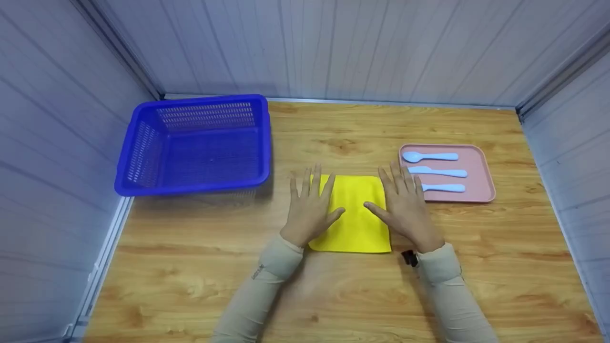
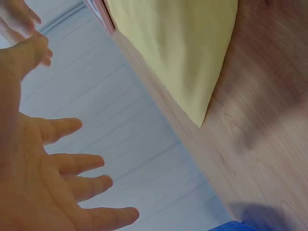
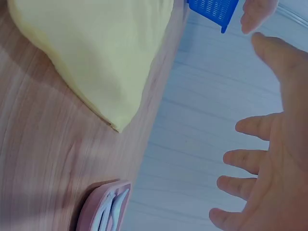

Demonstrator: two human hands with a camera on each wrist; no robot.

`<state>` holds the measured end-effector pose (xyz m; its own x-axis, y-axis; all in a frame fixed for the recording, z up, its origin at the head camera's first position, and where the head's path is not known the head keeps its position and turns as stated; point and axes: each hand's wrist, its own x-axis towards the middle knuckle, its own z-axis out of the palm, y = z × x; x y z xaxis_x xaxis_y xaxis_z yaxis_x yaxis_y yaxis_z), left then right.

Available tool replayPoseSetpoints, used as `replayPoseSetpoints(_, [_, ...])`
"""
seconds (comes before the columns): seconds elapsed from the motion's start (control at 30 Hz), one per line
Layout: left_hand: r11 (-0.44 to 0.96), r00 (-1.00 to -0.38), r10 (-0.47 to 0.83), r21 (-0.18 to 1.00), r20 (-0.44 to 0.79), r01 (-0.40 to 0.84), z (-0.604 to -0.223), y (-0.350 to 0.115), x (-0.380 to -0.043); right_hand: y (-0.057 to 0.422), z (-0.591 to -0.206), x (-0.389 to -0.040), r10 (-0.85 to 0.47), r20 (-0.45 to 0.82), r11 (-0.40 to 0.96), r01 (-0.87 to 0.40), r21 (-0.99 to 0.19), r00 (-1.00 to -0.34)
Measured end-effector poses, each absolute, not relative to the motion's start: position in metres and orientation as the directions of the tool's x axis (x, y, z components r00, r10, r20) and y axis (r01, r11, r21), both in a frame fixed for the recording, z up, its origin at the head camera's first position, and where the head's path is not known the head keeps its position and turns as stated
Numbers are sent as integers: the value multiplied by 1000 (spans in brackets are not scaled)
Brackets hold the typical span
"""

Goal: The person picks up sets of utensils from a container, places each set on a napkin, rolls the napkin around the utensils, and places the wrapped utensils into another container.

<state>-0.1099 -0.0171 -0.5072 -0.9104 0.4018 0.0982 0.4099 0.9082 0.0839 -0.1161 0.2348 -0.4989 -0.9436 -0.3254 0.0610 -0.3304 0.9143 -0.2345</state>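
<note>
A folded yellow cloth (image 1: 358,224) lies flat on the wooden table, its corner also showing in both wrist views. Over its left edge hovers my left hand (image 1: 309,209), fingers spread and holding nothing. My right hand (image 1: 407,209) is spread the same way over the cloth's right edge, its fingertips overlapping the pink tray (image 1: 481,186) in the head view. In the wrist views, the left palm (image 2: 43,178) and the right palm (image 3: 279,168) are raised above the table, apart from the cloth.
On the pink tray lie a light blue spoon (image 1: 431,156), a knife (image 1: 441,171) and a third utensil (image 1: 445,187), its head hidden by the right hand. A blue plastic basket (image 1: 190,190) stands at the back left. Grey panel walls (image 1: 333,52) enclose the table.
</note>
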Motion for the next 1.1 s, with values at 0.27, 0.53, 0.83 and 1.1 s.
replayPoseSetpoints(0.27, [886,-896,436,135,82,443,-516,-17,-100,229,-509,-127,-455,110,857,-468,-216,-883])
replayPoseSetpoints(0.53, [849,-851,496,113,171,517,-538,-19,-69,219,-526,-135,-559,74,796,-559,-231,-826])
replayPoseSetpoints(0.83, [840,-816,499,69,292,538,-552,-16,-57,222,-540,-148,-606,-54,752,-549,-364,-794])
replayPoseSetpoints(1.1, [857,-848,481,82,223,508,-547,-17,-60,226,-544,-150,-639,0,720,-598,-352,-769])
